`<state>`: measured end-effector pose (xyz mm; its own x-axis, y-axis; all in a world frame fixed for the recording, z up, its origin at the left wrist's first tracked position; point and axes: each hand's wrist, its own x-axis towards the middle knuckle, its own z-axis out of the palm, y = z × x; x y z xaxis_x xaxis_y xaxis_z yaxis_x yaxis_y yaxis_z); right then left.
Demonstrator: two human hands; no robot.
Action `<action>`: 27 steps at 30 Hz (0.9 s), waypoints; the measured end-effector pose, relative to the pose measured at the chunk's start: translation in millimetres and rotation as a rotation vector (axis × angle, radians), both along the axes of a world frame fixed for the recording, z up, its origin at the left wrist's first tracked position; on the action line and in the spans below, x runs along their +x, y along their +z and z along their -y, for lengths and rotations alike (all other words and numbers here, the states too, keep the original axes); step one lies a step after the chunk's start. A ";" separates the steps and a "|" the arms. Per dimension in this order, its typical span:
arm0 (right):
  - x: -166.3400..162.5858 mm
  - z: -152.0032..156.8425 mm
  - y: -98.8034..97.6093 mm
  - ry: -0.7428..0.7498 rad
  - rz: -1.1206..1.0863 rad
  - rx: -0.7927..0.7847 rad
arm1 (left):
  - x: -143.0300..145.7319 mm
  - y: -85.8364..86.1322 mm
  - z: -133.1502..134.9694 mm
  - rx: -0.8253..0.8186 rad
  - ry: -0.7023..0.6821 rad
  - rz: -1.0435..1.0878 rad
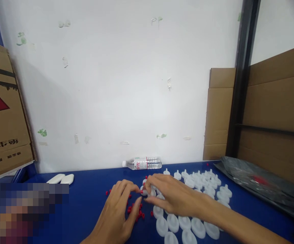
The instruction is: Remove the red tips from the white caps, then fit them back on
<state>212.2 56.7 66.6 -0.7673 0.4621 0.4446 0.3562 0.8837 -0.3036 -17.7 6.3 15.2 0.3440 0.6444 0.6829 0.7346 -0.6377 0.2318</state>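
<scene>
Head view: bottle (pixel 140 163) sideways, contents unclear; left hand (pixel 118 207), right hand (pixel 171 194) by red pieces (pixel 143 215), grips unclear.

Hands, two — left hand (pixel 117 208), right hand (pixel 173 195); translucent white pieces (pixel 184 222), more than twenty, exact count obscured by overlap; small red pieces (pixel 143 215), more than ten, exact count obscured — likewise; smooth white ovals (pixel 67 179), two; clear bottle (pixel 141 163), one; dark plastic bag (pixel 258 183), one

Single view from person's head, at near side of blue table (pixel 80 210), facing forward and slightly down toward far wall (pixel 111 84). Left hand (pixel 117 211) and right hand (pixel 171 195) close, low in view. Wide span: left box (pixel 3 122) to right cardboard (pixel 276 101).
</scene>
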 end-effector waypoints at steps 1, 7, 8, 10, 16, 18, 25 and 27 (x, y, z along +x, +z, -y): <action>-1.6 3.8 -1.1 0.040 0.026 0.022 | 0.8 0.7 0.2 0.030 0.003 -0.022; -7.6 6.5 -8.4 0.168 0.024 0.160 | 3.2 8.2 1.0 0.176 0.053 -0.196; -8.0 4.7 -9.1 0.185 0.031 0.191 | 3.1 8.8 1.3 0.151 0.046 -0.218; -7.6 -0.6 -10.1 0.216 0.053 0.285 | 2.2 7.4 1.6 0.083 0.003 -0.199; 7.9 -35.2 -13.8 0.026 0.004 0.420 | 0.7 -2.8 2.1 -0.044 -0.067 0.020; 15.0 -48.2 -16.2 -0.098 -0.034 0.365 | 2.6 -0.2 3.5 -0.130 -0.084 -0.032; 28.8 -69.4 -32.1 -0.222 0.031 0.198 | 2.4 -5.2 -1.5 -0.275 -0.065 -0.174; 30.5 -69.7 -34.5 -0.211 0.081 0.159 | 0.6 -11.7 -4.6 -0.282 -0.076 -0.212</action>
